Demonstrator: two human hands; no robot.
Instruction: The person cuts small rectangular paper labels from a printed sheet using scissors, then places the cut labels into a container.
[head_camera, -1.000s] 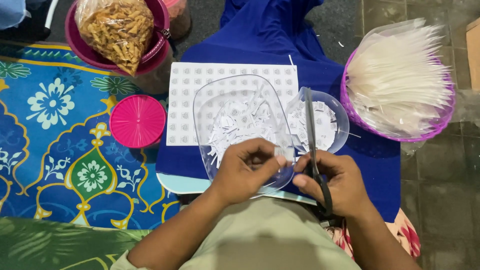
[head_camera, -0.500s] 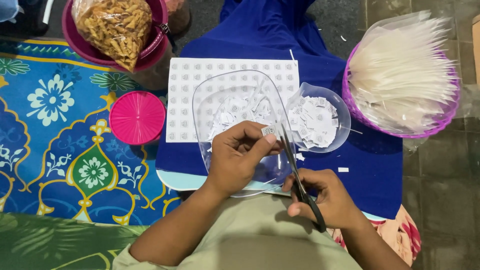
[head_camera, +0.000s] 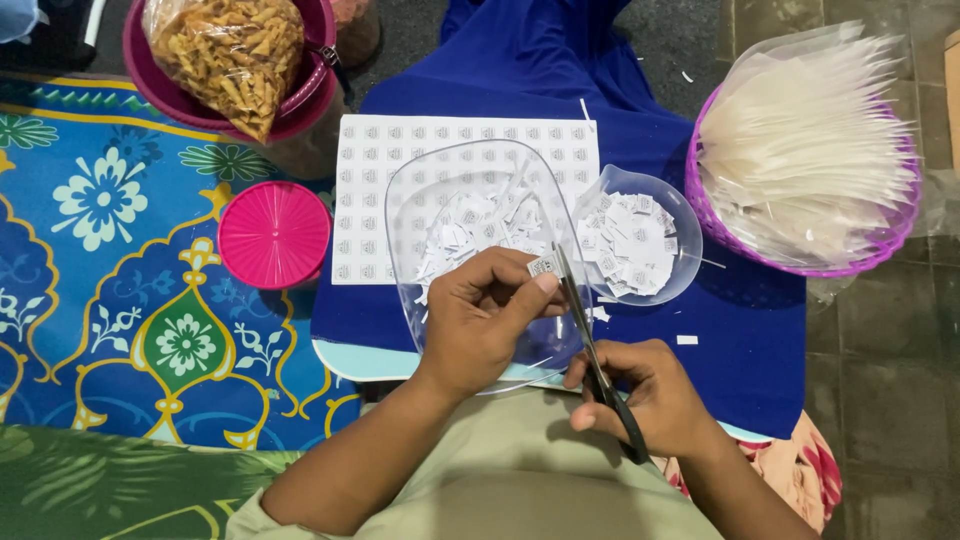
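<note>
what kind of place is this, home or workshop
Probably a home floor used for small packing work: a patterned floor mat lies over floor tiles, with a pink basket of clear plastic bags and a bagged snack nearby.

The left hand (head_camera: 485, 320) is pinching a small paper label (head_camera: 542, 265) over a clear tray (head_camera: 410, 215) of paper scraps. The right hand (head_camera: 650, 395) is gripping scissors (head_camera: 590, 345), blades touching the label. A small clear bowl (head_camera: 685, 235) of cut labels is sitting just right.
</note>
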